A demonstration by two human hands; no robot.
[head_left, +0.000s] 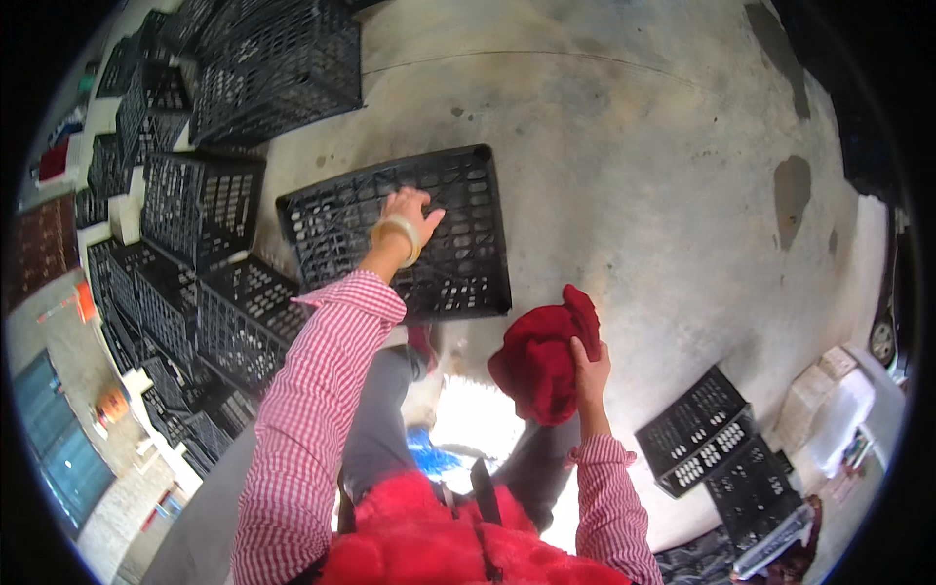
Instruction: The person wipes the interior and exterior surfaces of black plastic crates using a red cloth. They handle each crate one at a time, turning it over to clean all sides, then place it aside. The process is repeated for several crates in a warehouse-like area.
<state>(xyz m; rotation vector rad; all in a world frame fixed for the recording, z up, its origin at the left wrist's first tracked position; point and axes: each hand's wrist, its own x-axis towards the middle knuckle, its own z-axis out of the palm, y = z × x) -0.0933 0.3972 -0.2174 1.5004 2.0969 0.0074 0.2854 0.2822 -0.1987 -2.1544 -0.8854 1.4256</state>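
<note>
Materials first: we have a black crate [498,234] in rigid molded plastic, rectangular with rounded corners and slotted latticework, at upper centre-left on smooth, stained concrete floor [663,195]. Red cloth [536,356] sits right of centre, soft, matte, bunched into a folded lump with one flap poking up. Similar crates [202,205] crowd the left side, more mesh-sided boxes [694,429] at lower right. Our sleeves [312,400] are red-white gingham; left cuff ends below a pale smooth bangle [413,241].

Pose: left arm reaches up-frame, left hand [408,211] palm down over the crate, fingers spread; can't tell if it's touching. Right forearm rises from lower right, right hand [590,370] gripping the cloth's right edge, thumb on top, fingers mostly hidden.
</note>
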